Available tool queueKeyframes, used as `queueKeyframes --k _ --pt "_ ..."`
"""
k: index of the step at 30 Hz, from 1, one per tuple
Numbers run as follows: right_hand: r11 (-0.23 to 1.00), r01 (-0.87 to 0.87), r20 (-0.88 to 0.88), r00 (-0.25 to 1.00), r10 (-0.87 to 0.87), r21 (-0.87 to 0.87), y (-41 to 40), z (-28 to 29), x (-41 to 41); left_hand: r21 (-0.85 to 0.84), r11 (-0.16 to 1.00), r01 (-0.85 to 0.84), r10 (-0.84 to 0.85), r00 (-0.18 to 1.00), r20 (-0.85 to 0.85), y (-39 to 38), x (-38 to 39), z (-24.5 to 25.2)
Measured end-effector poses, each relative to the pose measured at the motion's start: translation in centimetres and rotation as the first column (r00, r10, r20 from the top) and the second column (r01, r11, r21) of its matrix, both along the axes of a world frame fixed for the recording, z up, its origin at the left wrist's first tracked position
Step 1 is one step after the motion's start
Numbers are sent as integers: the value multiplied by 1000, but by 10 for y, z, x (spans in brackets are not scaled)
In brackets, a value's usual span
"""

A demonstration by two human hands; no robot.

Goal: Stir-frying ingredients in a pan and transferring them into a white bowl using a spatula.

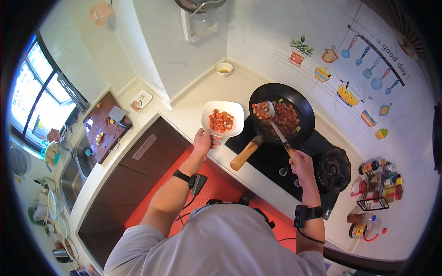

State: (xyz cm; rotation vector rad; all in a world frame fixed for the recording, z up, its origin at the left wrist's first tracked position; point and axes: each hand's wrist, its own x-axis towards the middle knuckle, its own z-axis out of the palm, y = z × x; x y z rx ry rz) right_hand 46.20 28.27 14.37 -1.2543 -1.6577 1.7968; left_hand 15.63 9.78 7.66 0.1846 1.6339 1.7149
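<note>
My left hand (203,142) grips the near edge of a white square bowl (207,110), which holds chopped red pieces (221,121). In my right hand (302,167) is the wooden handle of a metal ladle (279,131). The ladle's scoop, filled with red pieces, is over the left part of a black wok (307,107). More red pieces and a few yellow-green bits lie in dark liquid inside the wok. The wok stands on the black gas hob (269,165), its wooden handle (246,154) pointing toward me, between my two hands.
A small bowl of yellowish liquid (224,69) stands in the back corner. Right of the wok is another burner (333,169), then a spice rack (373,203) and bottles (366,227). At left, a cutting board (103,131) with a cleaver (119,115) adjoins the sink (74,179).
</note>
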Motion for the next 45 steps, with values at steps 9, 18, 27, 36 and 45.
queueKeyframes --k 9,18,27,36,45 --pt "998 -13 41 999 11 53 1 9 -3 5 1000 -4 4 1000 -3 3 0 3" --pt "995 -35 66 997 29 96 1 11 -4 2 1000 -1 1 1000 -1 4 0 0" --pt "994 -41 76 997 34 97 4 13 -6 6 1000 3 -3 1000 0 6 0 0" --pt "996 -35 85 996 28 83 10 17 -13 0 1000 8 -8 1000 5 8 0 1" --pt "996 -31 98 995 22 89 11 17 -12 -7 1000 2 -2 1000 4 8 -3 1"
